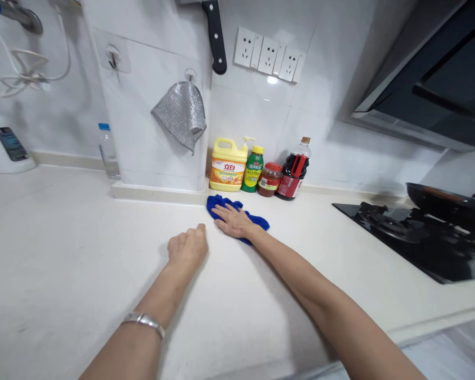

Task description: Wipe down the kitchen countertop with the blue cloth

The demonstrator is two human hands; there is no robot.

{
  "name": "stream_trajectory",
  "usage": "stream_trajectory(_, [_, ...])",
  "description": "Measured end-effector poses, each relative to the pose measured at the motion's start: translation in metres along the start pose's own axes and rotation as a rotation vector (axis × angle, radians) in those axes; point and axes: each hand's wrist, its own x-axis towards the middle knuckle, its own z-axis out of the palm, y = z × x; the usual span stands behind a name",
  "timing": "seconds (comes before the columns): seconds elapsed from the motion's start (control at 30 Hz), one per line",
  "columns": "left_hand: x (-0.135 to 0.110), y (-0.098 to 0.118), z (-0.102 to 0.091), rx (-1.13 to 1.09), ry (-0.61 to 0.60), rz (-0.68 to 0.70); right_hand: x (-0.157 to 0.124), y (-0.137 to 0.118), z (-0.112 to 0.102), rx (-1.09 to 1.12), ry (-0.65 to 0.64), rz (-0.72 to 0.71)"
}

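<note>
My right hand lies flat, fingers stretched out, pressing on a blue cloth on the white countertop, close to the back wall. My left hand rests on the counter just left of it, fingers curled under into a loose fist, with nothing visible in it. A silver bracelet sits on my left wrist.
Behind the cloth stand a yellow detergent jug, a green bottle, a red-lidded jar and a dark sauce bottle. A black gas hob with a pan is at the right. A grey mesh cloth and knife hang on the wall.
</note>
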Motion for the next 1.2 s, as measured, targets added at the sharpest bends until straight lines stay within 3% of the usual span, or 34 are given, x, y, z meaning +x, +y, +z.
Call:
stream_trajectory(0.13, [0.004, -0.012, -0.003, -0.092, 0.074, -0.074, -0.044, -0.025, 0.001, 0.006, -0.005, -0.151])
stream_trajectory(0.3, [0.006, -0.028, -0.005, -0.174, 0.057, -0.107, -0.112, -0.061, -0.001, 0.023, -0.028, -0.308])
stream_trajectory(0.47, [-0.003, -0.035, -0.008, -0.191, 0.007, -0.017, -0.178, -0.079, -0.005, 0.053, -0.031, -0.397])
stream_trajectory(0.67, [-0.014, -0.038, -0.009, -0.191, -0.048, 0.125, -0.238, -0.088, -0.007, 0.087, -0.032, -0.365])
stream_trajectory(0.83, [-0.046, -0.038, -0.008, -0.179, -0.045, 0.183, -0.283, -0.094, 0.000, 0.074, 0.015, -0.281])
stream_trajectory(1.0, [-0.097, -0.061, -0.012, -0.260, -0.084, 0.358, -0.320, -0.088, 0.009, 0.036, 0.107, -0.283])
stream_trajectory(1.1, [-0.118, -0.077, -0.006, -0.244, -0.055, 0.344, -0.327, -0.078, 0.005, -0.026, 0.060, -0.316])
stream_trajectory(1.2, [-0.127, -0.085, 0.006, -0.235, 0.055, 0.291, -0.317, -0.064, -0.004, -0.138, -0.004, -0.382])
